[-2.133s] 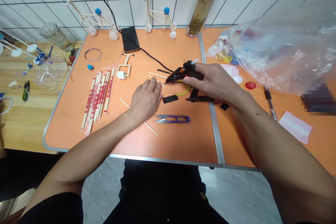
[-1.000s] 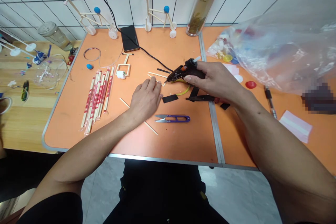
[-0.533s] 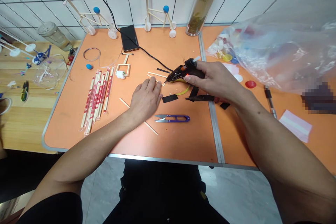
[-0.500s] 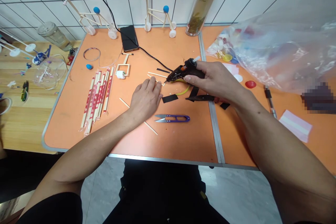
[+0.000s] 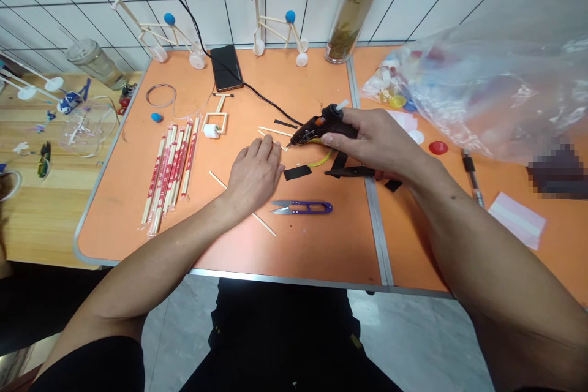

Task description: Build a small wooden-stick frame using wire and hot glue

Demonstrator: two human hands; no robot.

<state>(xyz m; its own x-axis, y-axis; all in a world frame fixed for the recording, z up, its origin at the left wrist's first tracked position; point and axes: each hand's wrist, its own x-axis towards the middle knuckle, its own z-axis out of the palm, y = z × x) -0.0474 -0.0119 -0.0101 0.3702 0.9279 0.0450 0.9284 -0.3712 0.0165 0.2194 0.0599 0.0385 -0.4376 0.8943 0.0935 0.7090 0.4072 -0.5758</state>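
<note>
My right hand [image 5: 383, 138] is wrapped round a black hot glue gun [image 5: 309, 130], and a pale glue stick pokes out of its rear. The nozzle points down at thin wooden sticks [image 5: 274, 131] on the orange table [image 5: 312, 251]. My left hand [image 5: 255, 173] lies palm down with its fingers stretched out, fingertips against one of those sticks near the nozzle. A longer stick [image 5: 264, 223] passes under the left wrist. Below the gun lie a black strip [image 5: 297, 173], a dark pointed tool [image 5: 351, 171] and purple thread snips [image 5: 305, 207].
Wrapped chopsticks [image 5: 168, 174], a small stick frame with a white roller [image 5: 212, 130] and a phone [image 5: 226, 67] lie left. Stick models with wheels [image 5: 275, 27], a tall bottle [image 5: 351, 18] and a plastic bag [image 5: 487, 73] stand behind. The gun's cord [image 5: 266, 98] crosses the table.
Both hands stay almost where they were. The glue gun has shifted very slightly; nothing was picked up or let go.
</note>
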